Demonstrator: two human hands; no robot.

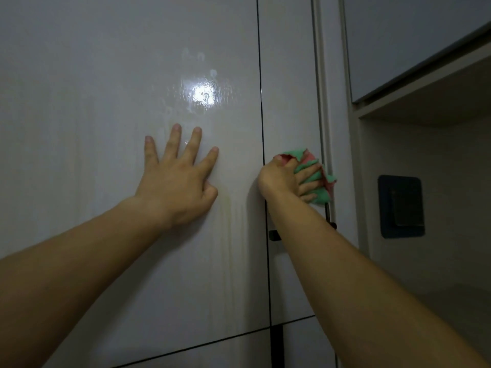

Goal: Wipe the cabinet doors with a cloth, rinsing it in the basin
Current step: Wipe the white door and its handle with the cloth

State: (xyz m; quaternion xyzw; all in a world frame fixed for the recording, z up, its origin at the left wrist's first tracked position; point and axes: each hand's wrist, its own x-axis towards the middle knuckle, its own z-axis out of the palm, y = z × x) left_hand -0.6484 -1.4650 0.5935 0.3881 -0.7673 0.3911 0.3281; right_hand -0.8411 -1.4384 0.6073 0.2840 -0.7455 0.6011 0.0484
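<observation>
Two tall glossy white cabinet doors fill the view: a wide left door and a narrow right door, split by a thin dark gap. My left hand lies flat on the left door with its fingers spread, holding nothing. My right hand is shut on a crumpled green and pink cloth, which it presses against the right door just above a black handle. Wet smears shine on the left door above my left hand. No basin is in view.
A lower pair of doors begins below a dark horizontal seam. To the right is an open recess with a dark wall switch plate, and an upper cabinet overhangs it.
</observation>
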